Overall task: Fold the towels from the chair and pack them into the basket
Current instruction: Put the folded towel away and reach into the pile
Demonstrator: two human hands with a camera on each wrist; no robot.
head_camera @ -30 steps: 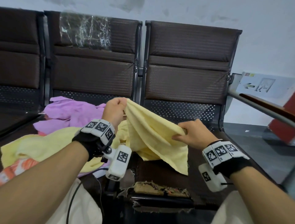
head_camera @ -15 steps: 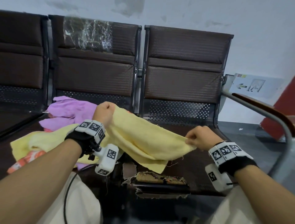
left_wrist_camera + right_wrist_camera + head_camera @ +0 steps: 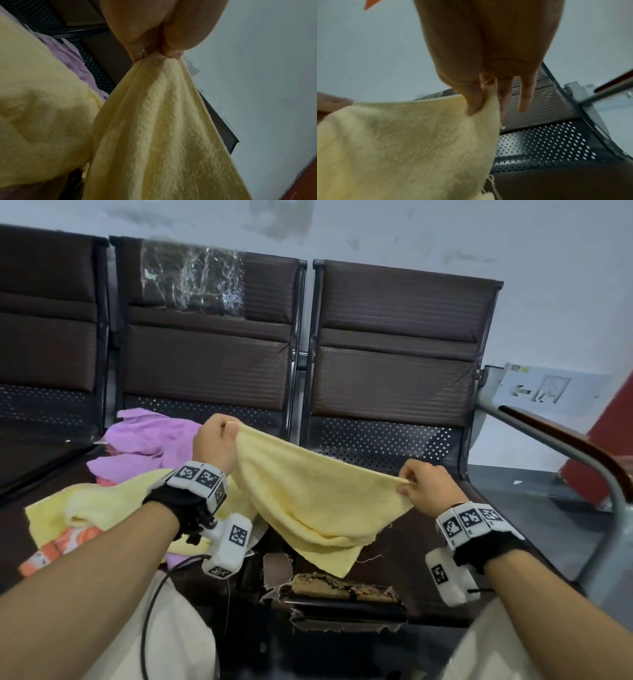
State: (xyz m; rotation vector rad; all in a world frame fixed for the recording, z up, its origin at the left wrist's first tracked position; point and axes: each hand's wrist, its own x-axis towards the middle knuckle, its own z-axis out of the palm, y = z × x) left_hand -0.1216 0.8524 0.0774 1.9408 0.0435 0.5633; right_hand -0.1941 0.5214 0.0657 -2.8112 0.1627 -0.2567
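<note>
Row of dark brown perforated metal chairs (image 3: 394, 440) against a pale wall, seat edge torn at the front. Heap of crumpled towels, purple, yellow and orange-patterned (image 3: 137, 460), on the middle seat, not yet folded. No basket in view. Pale yellow terry towel (image 3: 308, 498) held above the right-hand seat, now stretched nearly taut along its top edge where a second ago it drooped in a bunch between closer hands: spread ready for its first fold. Left hand (image 3: 215, 443) fisted round one corner, raised higher. Right hand (image 3: 423, 486) pinching the opposite corner between thumb and forefinger, remaining fingers (image 3: 526, 97) loose.
</note>
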